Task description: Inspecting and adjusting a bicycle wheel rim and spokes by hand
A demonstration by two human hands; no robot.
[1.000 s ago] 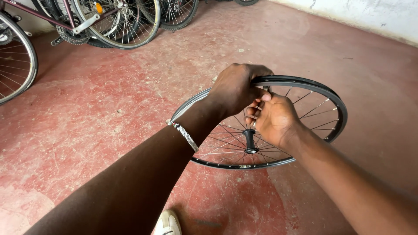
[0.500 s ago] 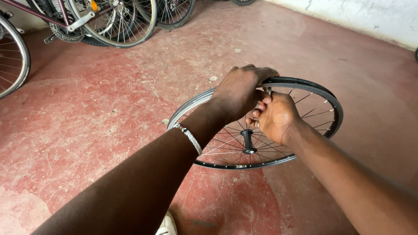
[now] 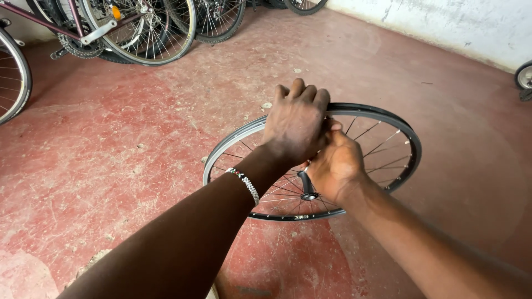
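Head view: the bare wheel rim [image 3: 388, 119] stands tilted over the red floor [image 3: 111, 166], left hand [image 3: 296, 124] clamped over its top edge, right hand [image 3: 335, 163] closed just beneath, among the spokes.

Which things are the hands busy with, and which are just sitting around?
In use:
- bare wheel, standing on the floor
- left hand, gripping the top of its rim
- right hand, just behind it, among the spokes
- hub

Just there:
- bicycles parked at the back
- wheel at the left edge
- white wall
- red floor
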